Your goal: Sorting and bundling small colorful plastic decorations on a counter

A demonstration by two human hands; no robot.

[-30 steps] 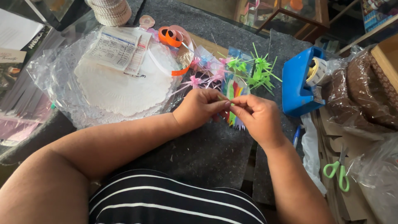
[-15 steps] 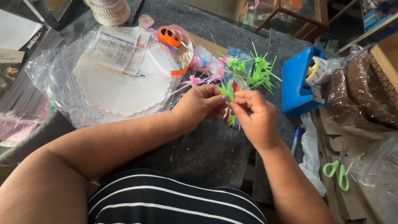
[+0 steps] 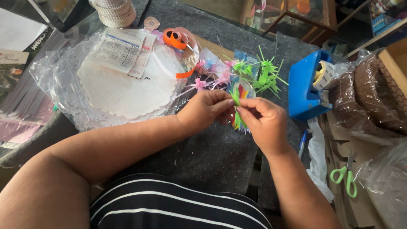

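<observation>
Mid-frame: left hand [image 3: 206, 108] and right hand [image 3: 263, 123] both pinching one green ribbon strip [image 3: 235, 98], unfinished; finished green bows [image 3: 260, 74] and pink bows [image 3: 207, 80] heaped just above.

Both hands [image 3: 237, 114] pinching a green ribbon strip [image 3: 235, 98] (over grey felt [image 3: 212, 157])

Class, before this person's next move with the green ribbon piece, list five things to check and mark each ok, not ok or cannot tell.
1. Left hand pinches the green ribbon piece: ok.
2. Right hand pinches it too: ok.
3. Firmness of each grip: cannot tell.
4. Green scissors lie apart from both hands: ok.
5. Blue tape dispenser stands upright beside the right hand: ok.
</observation>
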